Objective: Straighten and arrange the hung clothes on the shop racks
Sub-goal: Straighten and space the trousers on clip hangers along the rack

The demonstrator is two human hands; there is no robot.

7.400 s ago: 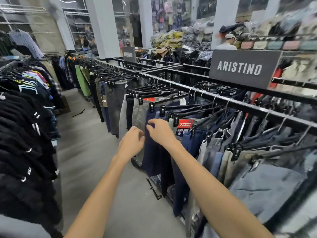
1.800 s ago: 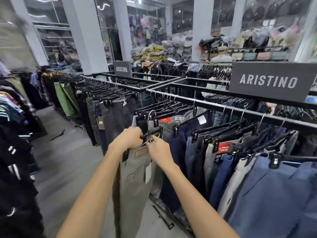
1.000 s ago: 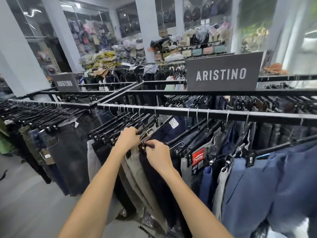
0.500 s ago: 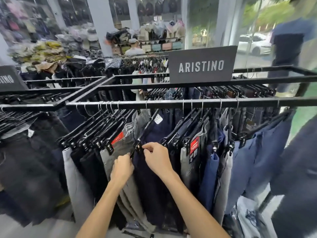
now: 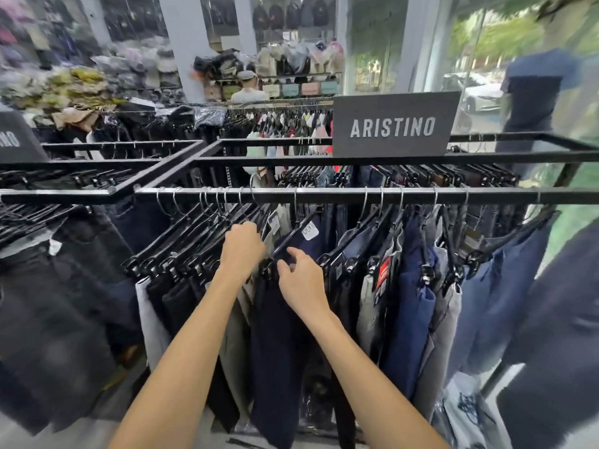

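Observation:
A black rack rail (image 5: 324, 195) runs across in front of me, hung with trousers on black clip hangers. My left hand (image 5: 241, 246) is curled around a hanger among the packed ones left of centre, over khaki trousers (image 5: 235, 345). My right hand (image 5: 299, 281) pinches the clip end of the hanger (image 5: 291, 238) that carries dark navy trousers (image 5: 278, 351). Blue and grey trousers (image 5: 411, 312) hang to the right.
A black ARISTINO sign (image 5: 393, 124) stands on the rail behind. Black jeans (image 5: 58, 303) fill the adjoining rack at left. A person in a dark shirt (image 5: 534, 89) stands beyond the rack at right. A plastic bag (image 5: 466, 413) lies low right.
My view has swung right along the rack. My left hand moved up from the khaki trousers to the hangers. My right hand stays at the navy trousers' hanger clip.

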